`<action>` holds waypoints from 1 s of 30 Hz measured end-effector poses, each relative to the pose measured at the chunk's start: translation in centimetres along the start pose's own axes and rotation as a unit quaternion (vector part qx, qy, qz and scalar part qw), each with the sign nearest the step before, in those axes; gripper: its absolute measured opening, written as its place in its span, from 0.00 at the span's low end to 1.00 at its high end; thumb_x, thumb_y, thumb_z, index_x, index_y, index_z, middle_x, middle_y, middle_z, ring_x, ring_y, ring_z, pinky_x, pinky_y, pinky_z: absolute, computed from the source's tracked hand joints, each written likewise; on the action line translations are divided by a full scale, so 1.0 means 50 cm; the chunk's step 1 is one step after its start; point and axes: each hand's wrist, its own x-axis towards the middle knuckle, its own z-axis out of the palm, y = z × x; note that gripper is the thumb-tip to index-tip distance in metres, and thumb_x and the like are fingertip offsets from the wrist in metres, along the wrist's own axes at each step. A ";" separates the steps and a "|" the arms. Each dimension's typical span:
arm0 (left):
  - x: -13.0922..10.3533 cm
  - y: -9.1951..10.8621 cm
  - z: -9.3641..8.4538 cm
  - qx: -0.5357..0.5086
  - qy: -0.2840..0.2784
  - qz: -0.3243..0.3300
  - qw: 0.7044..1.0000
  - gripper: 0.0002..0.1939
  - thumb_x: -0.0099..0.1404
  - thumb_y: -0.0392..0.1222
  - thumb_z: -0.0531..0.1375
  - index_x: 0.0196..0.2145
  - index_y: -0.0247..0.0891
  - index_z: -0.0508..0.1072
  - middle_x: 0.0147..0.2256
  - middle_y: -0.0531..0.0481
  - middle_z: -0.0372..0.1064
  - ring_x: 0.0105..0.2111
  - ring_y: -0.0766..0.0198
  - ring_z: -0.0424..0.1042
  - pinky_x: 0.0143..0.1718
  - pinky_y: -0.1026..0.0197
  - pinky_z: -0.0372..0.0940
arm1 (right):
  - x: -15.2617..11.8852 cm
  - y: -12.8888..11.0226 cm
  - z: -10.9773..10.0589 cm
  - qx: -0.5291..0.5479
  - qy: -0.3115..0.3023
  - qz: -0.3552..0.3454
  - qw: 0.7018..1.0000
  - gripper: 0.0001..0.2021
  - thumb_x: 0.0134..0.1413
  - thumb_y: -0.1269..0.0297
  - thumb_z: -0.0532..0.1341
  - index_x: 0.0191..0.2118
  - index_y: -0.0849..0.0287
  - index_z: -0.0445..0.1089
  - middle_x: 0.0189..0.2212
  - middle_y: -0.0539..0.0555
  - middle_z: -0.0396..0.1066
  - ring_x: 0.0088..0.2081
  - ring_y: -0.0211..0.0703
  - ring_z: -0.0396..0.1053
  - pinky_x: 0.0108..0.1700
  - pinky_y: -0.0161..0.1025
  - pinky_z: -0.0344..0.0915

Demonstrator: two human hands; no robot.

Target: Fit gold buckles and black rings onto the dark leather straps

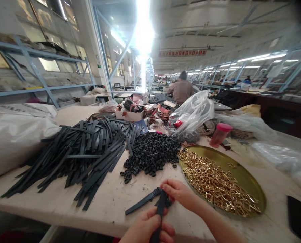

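A black strap (161,206) runs upward from my left hand (150,224), whose fingers are wrapped round its lower part. At the strap's upper end my right hand (177,192) pinches the tip; a buckle there cannot be made out. Just left of my hands, another black strap (140,203) lies on the table with a small loop (156,191) near its end. Beyond my hands is a heap of small black loops (153,152). To the right, a round gold tray (231,157) holds a pile of gold-coloured metal buckles (216,179).
A large pile of black straps (89,145) spreads over the left of the table (102,216). White sacks (16,131) stand at the far left. A pink-lidded jar (220,135) and a clear plastic bag (193,114) sit behind the tray. A person (183,88) sits farther back.
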 end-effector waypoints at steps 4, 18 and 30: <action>0.013 0.010 0.014 -0.060 0.058 -0.001 0.997 0.18 0.51 0.42 0.59 0.38 0.34 0.61 0.23 0.48 0.70 0.20 0.69 0.68 0.20 0.68 0.56 | 0.094 0.061 -0.035 -0.131 0.093 0.044 0.986 0.10 0.53 0.74 0.51 0.36 0.63 0.68 0.38 0.61 0.67 0.41 0.49 0.65 0.41 0.40 0.57; 0.072 0.026 -0.012 0.005 0.118 -0.014 0.993 0.11 0.53 0.34 0.50 0.36 0.34 0.63 0.24 0.53 0.66 0.17 0.73 0.63 0.16 0.71 0.55 | 0.143 0.111 -0.053 -0.152 0.069 0.061 0.984 0.09 0.51 0.77 0.52 0.33 0.62 0.69 0.34 0.59 0.69 0.38 0.48 0.67 0.39 0.39 0.59; 0.052 0.033 0.020 0.393 0.166 0.139 0.894 0.12 0.61 0.43 0.47 0.27 0.37 0.66 0.15 0.60 0.52 0.15 0.70 0.52 0.17 0.69 0.46 | -0.036 -0.017 0.041 0.496 0.092 0.085 0.859 0.13 0.45 0.56 0.63 0.33 0.60 0.68 0.22 0.47 0.67 0.23 0.34 0.64 0.28 0.33 0.61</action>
